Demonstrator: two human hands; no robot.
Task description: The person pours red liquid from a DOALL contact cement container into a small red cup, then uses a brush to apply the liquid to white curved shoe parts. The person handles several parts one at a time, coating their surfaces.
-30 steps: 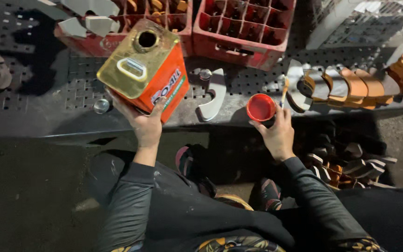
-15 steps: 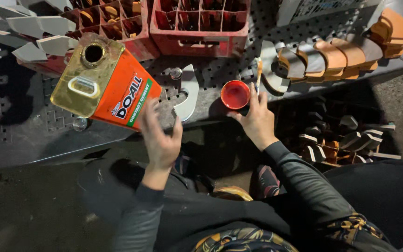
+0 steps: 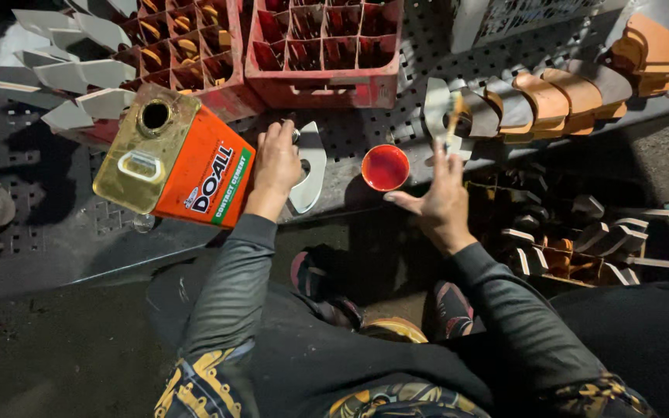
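Head view: I look down at my two hands over a dark perforated metal desk (image 3: 56,232), my knees below it.
Left hand: my left hand (image 3: 276,166) lies against the side of an orange can (image 3: 176,162) with a gold top. The fingers are closed on its edge, so the can stays tilted with the open round mouth up and does not spill.
Can position: it rests on the left part of the desk, just before a red crate (image 3: 323,46), touching a white curved piece (image 3: 309,166) beside my hand.
Right hand: my right hand (image 3: 439,197) is open, fingers spread, and grips nothing. It is just right of a small red cup (image 3: 385,167), and the thumb nearly touches it.
Cup: it stands upright near the desk edge, between my hands, where both can reach it. I think there is red liquid inside, but the light is poor.
Brush: a thin brush (image 3: 453,116) leans on the grey and orange shaped pieces (image 3: 559,97), which stand in a row, overlapping, at the right.
Left side: pale wedge pieces (image 3: 79,77) lie piled by another crate.
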